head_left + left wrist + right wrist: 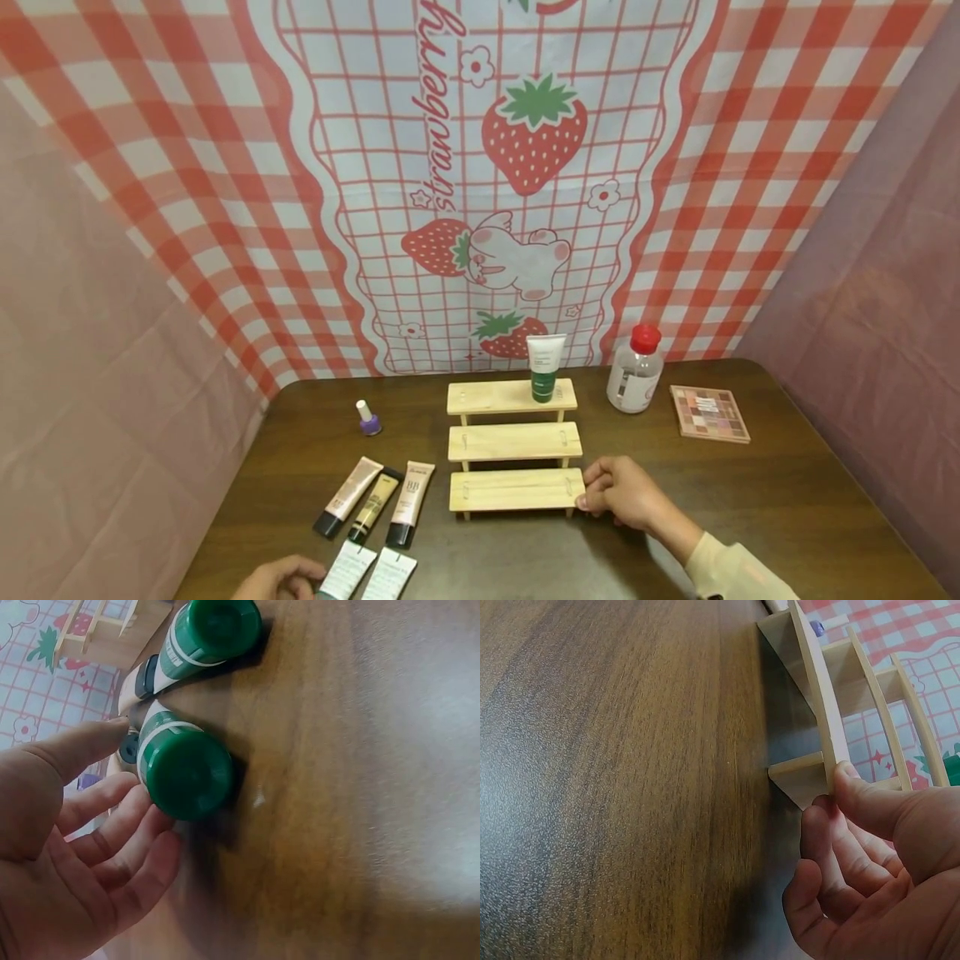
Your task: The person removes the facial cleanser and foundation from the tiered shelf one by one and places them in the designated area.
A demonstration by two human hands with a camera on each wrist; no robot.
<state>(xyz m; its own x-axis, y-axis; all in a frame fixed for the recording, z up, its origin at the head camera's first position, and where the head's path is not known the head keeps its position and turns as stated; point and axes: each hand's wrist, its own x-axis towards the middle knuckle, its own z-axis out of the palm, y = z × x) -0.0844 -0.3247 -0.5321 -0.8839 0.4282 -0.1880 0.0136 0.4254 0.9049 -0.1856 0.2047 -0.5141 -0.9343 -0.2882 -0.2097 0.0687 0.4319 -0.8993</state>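
A three-step wooden display rack (517, 490) stands mid-table. My right hand (622, 493) pinches the right end of its lowest shelf between thumb and fingertips, as the right wrist view shows. On the top shelf, toward the right, a white and green squeeze tube (545, 367) stands upright on its cap. At the table's near left, my left hand (281, 579) is beside a white tube with a green cap (189, 776). Its thumb and loosely bent fingers spread around the tube's side, fingertips right at it. A second such tube (389, 575) lies just to the right.
Behind these tubes lie a pinkish tube (352, 492), a gold tube (375, 504) and a BB cream tube (411, 500), all black-capped. A purple nail polish bottle (368, 419) is farther back. Right of the rack are a red-capped clear bottle (634, 375) and an eyeshadow palette (708, 413).
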